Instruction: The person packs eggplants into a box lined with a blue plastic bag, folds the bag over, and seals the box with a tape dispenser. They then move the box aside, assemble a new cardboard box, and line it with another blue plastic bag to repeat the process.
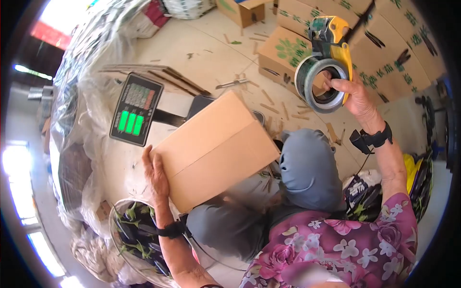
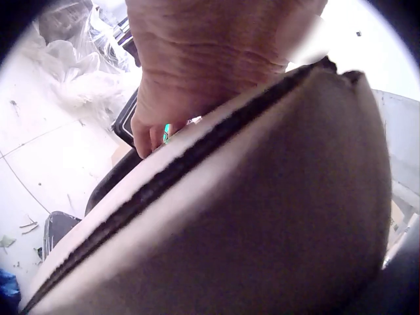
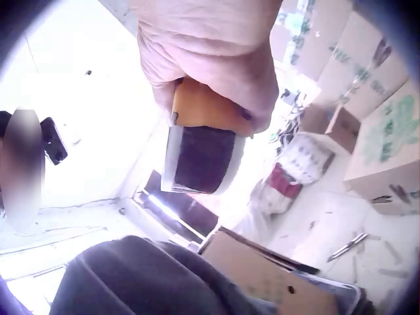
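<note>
A plain brown cardboard box (image 1: 216, 149) lies tilted over the person's knees, its closed face with a centre seam upward. The left hand (image 1: 156, 177) rests along the box's left edge, fingers fairly straight. In the left wrist view this hand (image 2: 203, 65) lies against the far side of the box (image 2: 275, 210), fingertips partly hidden. Raised at the right, the right hand (image 1: 354, 96) grips a yellow tape dispenser (image 1: 346, 57) with a large tape roll (image 1: 307, 77). The right wrist view shows the hand (image 3: 216, 39) round the dispenser's orange part (image 3: 207, 105), above the roll (image 3: 203, 157).
A scale display (image 1: 137, 109) with green digits stands left of the box. Eggplants fill a lined basket (image 1: 115, 230) at lower left. Printed cartons (image 1: 389, 53) are stacked at upper right. Cardboard strips (image 1: 267, 97) and a knife-like tool (image 1: 233, 83) lie on the floor.
</note>
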Available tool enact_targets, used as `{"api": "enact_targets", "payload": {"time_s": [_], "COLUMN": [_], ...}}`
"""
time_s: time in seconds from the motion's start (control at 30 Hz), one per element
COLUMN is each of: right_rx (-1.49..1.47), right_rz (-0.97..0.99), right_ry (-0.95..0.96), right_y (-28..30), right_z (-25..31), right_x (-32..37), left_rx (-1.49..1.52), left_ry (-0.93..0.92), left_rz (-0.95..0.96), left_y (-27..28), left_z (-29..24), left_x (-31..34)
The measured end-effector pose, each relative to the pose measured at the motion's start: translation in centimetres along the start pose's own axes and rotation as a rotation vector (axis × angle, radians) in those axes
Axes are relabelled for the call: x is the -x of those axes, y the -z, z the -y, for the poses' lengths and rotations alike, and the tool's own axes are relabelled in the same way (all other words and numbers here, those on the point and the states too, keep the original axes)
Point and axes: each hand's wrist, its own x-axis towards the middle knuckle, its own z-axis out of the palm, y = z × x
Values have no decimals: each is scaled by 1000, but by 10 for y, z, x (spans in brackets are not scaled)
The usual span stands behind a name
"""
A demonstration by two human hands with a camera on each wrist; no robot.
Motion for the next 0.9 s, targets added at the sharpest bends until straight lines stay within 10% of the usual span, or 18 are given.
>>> {"api": "enact_targets", "payload": {"time_s": [0.13,0.3,0.6,0.8,0.9], "right_rx": [-192,327,847,907,954], "right_rz": [292,426,741,785,734], "right_ry": [38,47,590,635,598], "right_y": [-55,-146,-229,-235,-235], "right_z": [42,71,23,28,30], "right_x": [-14,-9,-46,-38,-33], "left_rx": [28,60,50,-100,348], "left_ry": [-37,17,-21,-335,-180], "left_rz": [-10,-10,-76,-329,-133], "left_y": [0,0,-5,9,33], "left_z": [8,15,19,-4,-41], "left_x": [0,-3,-1,13,25]}}
